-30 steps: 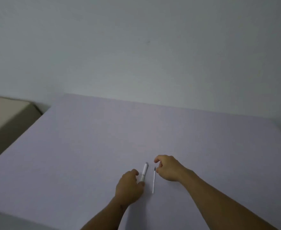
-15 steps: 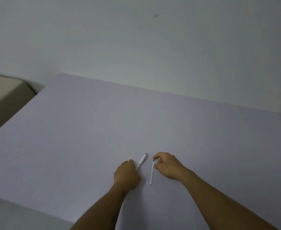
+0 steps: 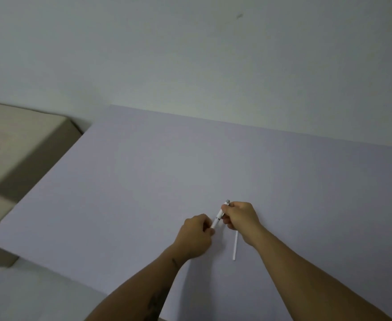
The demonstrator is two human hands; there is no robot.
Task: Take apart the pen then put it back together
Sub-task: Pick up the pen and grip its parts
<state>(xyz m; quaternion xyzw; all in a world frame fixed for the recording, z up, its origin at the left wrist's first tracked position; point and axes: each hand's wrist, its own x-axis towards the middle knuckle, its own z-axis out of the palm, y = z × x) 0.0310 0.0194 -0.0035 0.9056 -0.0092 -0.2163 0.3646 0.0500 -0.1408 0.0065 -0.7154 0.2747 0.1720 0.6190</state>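
Pen body (image 3: 220, 214): white barrel, held just above the table (image 3: 144, 172), slanting from near-left to far-right, grey tip end at the far end.

Left hand (image 3: 196, 236): closed round the near end of the body, fingers curled over it.

Right hand (image 3: 241, 216): pinching the far half of the body near the tip, thumb and forefinger on it. Both hands are on the same part, close together, almost touching.

Refill (image 3: 235, 245): thin white tube, lying loose on the table just right of the left hand, its far end hidden under the right wrist, near end pointing toward the person. Apart from the body; no hand holds it.

Other items: pale wall (image 3: 190, 54) beyond the table; beige furniture (image 3: 16, 140) to the left, blurred.

Task status, judged: disassembly at least partly done, since the refill is out of the body. Whether the hands are unscrewing a further section or beginning reassembly cannot be told. A seam shows midway along the body, but whether it is open is too small to tell. Left to do: refill back into the body, sections closed up. No spring or cap visible.
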